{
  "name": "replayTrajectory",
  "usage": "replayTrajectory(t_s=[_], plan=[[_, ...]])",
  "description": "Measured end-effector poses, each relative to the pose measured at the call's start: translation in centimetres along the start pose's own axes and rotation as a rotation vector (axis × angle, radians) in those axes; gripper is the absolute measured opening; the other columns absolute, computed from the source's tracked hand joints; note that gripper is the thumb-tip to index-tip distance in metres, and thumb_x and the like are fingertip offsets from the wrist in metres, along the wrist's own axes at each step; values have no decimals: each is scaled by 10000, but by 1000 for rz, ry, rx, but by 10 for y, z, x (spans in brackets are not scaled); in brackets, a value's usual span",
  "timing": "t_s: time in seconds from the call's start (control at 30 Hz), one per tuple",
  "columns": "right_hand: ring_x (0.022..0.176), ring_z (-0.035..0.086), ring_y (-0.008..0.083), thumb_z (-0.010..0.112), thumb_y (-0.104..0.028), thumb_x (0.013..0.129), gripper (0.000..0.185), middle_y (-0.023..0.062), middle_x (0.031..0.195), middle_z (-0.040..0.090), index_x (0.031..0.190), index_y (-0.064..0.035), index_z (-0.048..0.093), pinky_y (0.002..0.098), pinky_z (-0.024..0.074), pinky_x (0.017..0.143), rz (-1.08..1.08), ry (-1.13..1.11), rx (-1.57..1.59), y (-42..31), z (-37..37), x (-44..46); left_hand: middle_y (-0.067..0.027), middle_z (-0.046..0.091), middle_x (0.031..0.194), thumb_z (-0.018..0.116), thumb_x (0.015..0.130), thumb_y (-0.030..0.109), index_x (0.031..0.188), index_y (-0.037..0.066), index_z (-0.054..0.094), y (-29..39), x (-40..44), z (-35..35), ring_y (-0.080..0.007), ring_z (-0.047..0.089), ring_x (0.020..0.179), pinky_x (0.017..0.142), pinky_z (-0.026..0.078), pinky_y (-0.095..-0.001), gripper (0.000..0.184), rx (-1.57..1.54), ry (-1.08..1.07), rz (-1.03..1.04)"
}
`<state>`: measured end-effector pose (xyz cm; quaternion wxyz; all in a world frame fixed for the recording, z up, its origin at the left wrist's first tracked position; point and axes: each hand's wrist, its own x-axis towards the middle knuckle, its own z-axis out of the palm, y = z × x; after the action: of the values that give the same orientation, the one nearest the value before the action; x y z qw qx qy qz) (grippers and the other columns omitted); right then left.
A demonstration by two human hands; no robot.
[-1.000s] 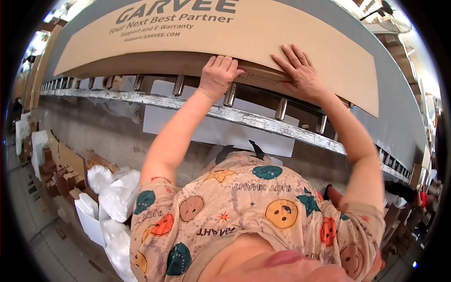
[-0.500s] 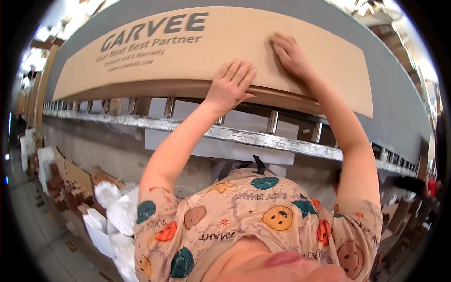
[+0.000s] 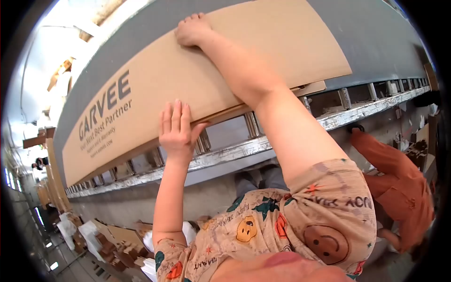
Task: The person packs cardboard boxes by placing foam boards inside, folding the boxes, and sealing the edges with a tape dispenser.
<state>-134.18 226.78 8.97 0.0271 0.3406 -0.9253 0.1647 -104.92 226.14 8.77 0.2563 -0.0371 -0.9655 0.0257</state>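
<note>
A long flat cardboard box printed with "GARVEE" lies on a grey conveyor surface and reaches over its near rail. My left hand is laid on the box's top near its close edge, fingers straight and slightly apart, thumb pointing out along that edge. Across the box, my right hand is at the far edge with its fingers bent over it. Their tips are partly hidden by the hand. My right forearm crosses above the box's top.
A worn metal rail with short rollers runs along the near side. At the right, close to the rail, is a person in a rust-coloured top. Cardboard pieces and white wrapping are stacked at lower left.
My view has turned, and the box appears more slanted. My right hand has gone from the box's top to its far edge. My left hand stays by the near edge. Another person now shows.
</note>
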Motion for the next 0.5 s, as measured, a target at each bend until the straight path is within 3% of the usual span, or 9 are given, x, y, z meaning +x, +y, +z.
replayTrajectory(t_s=[0.1, 0.17, 0.23, 0.3, 0.33, 0.37, 0.43, 0.47, 0.5], plan=[[1252, 403, 329, 426, -282, 881, 408, 137, 1263, 535, 1185, -66, 593, 457, 242, 1045, -16, -35, 29, -3, 13, -15, -128, 521, 1295, 724, 700, 412, 1267, 78, 526, 18, 14, -3, -313, 479, 1210, 1027, 355, -446, 687, -38, -76, 61], [1155, 498, 310, 456, -278, 883, 367, 150, 1167, 588, 1121, -50, 616, 423, 352, 960, -145, 213, 65, 0, 8, -46, -127, 466, 1351, 719, 687, 439, 1269, 81, 502, 29, 32, 12, -296, 441, 1250, 1037, 346, -433, 717, 16, -83, 208], [1099, 526, 301, 488, -310, 915, 380, 183, 1141, 590, 1171, -47, 585, 404, 391, 958, -264, -54, 600, 9, -52, -132, -116, 461, 1359, 709, 696, 440, 1292, 103, 492, 25, 19, 16, -290, 435, 1256, 1048, 335, -429, 718, 14, -54, 204], [780, 621, 212, 598, -276, 873, 339, 126, 832, 650, 1028, 23, 626, 317, 496, 764, -376, -112, 840, 49, -80, -233, -109, 461, 1360, 698, 710, 432, 1340, 127, 458, 22, 20, 19, -288, 436, 1256, 1050, 333, -428, 740, 25, -22, 214], [657, 626, 165, 624, -242, 851, 294, 90, 709, 640, 898, 47, 653, 290, 516, 593, -183, -352, 1403, 66, -104, -288, -103, 480, 1336, 697, 715, 443, 1311, 162, 485, 19, 19, 17, -294, 450, 1234, 1028, 355, -431, 692, 52, -43, 223], [657, 626, 165, 624, -242, 851, 294, 90, 709, 640, 898, 47, 653, 290, 516, 593, -207, -372, 1357, 101, -112, -301, -103, 480, 1336, 697, 715, 443, 1311, 162, 485, 18, 28, 21, -294, 450, 1234, 1028, 355, -431, 692, 50, -4, 188], [580, 653, 178, 652, -292, 814, 316, 115, 707, 647, 832, 24, 661, 272, 510, 453, 708, -351, 842, 151, -83, -349, -103, 491, 1318, 698, 713, 441, 1303, 158, 490, 16, 16, 22, -293, 460, 1217, 1022, 363, -425, 686, 44, -33, 212], [581, 651, 190, 663, -461, 790, 527, 129, 693, 624, 845, 62, 626, 270, 510, 455, 978, -197, 1090, 180, -66, -349, -101, 504, 1291, 700, 705, 447, 1296, 182, 497, 20, 16, 20, -288, 477, 1193, 1012, 374, -421, 679, 34, 17, 191], [549, 635, 203, 664, -628, 718, 709, 131, 681, 601, 823, 70, 595, 270, 500, 446, 1036, -103, 870, 198, -59, -335, -101, 504, 1291, 700, 705, 447, 1296, 182, 497, 20, 17, 20, -288, 477, 1193, 1012, 374, -421, 679, 53, 26, 176]])
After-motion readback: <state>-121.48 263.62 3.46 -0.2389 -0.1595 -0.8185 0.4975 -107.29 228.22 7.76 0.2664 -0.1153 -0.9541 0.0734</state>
